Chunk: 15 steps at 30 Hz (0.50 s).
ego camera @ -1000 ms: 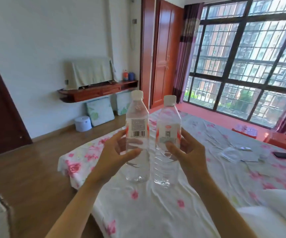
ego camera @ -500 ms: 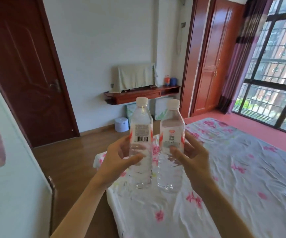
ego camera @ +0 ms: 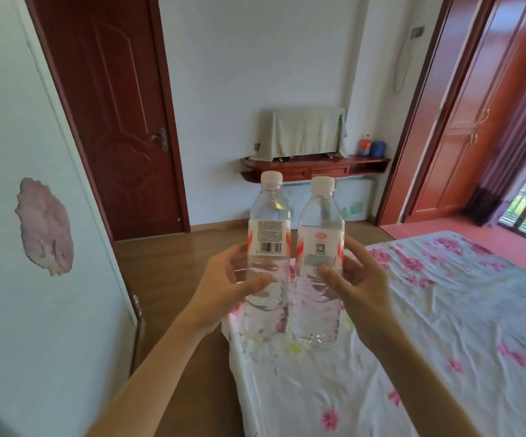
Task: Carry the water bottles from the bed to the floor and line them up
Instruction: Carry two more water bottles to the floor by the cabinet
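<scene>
Two clear water bottles with white caps and red-and-white labels are held upright side by side in front of me. My left hand [ego camera: 223,288] grips the left bottle [ego camera: 268,238], whose barcode faces me. My right hand [ego camera: 359,288] grips the right bottle [ego camera: 320,244] at its middle. Both bottles hang in the air above the left corner of the bed [ego camera: 444,326], which has a white sheet with pink flowers. The wooden floor [ego camera: 173,279] lies to the left of the bed.
A white wall or panel [ego camera: 18,310] with a pink patch stands close on my left. A dark red door [ego camera: 119,121] is ahead left. A wall shelf [ego camera: 315,167] carries a cloth-covered screen. A red wardrobe [ego camera: 463,137] and a window are at the right.
The view has swung left, away from the window and toward the door and the floor. Both hands keep the bottles upright and together in front of me.
</scene>
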Each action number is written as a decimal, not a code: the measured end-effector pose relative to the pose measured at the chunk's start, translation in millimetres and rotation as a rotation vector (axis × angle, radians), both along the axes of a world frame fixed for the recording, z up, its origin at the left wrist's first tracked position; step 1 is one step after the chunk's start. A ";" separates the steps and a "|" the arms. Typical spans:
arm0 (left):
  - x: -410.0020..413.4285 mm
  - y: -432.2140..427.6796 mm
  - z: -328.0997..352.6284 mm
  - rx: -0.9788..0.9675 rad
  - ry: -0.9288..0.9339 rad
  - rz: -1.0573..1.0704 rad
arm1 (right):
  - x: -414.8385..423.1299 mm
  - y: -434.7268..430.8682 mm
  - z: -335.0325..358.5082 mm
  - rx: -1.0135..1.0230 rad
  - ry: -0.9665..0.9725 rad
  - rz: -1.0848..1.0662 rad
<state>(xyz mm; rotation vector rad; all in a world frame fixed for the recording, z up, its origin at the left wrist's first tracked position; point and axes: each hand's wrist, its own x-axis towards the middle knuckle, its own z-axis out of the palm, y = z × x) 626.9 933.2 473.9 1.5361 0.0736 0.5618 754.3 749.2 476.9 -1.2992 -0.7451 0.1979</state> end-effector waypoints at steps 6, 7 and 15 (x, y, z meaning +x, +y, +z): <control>10.6 65.3 -1.6 0.025 -0.011 0.036 | 15.2 64.8 -5.8 -0.017 0.036 0.057; 13.3 76.3 -2.3 0.028 -0.014 0.039 | 17.7 75.7 -5.9 -0.019 0.038 0.061; 34.8 165.6 -0.6 0.049 -0.008 0.008 | 34.8 166.9 7.3 -0.049 0.024 0.075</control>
